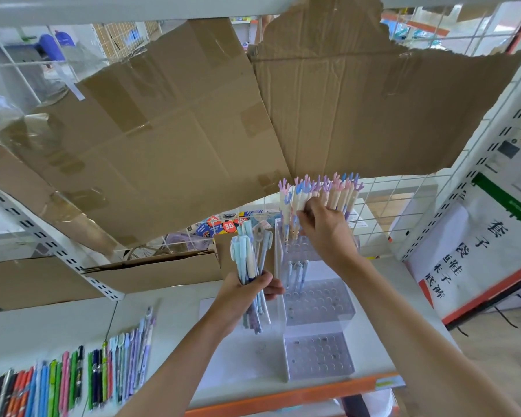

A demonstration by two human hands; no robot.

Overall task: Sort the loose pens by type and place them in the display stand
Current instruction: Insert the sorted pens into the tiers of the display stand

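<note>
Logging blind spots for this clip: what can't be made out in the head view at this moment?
- Right hand: its palm side and fingertips face away, so which antler-topped pens it pinches is hidden.
- Top tier of the display stand: holes mostly covered by that hand.
- Bundle of pens in the left hand: overlapping barrels, count unreadable.
- Loose pens on the shelf: blurred, cut off by the bottom-left edge.

Two hands (250, 291), one stepped display stand (319, 299)
</note>
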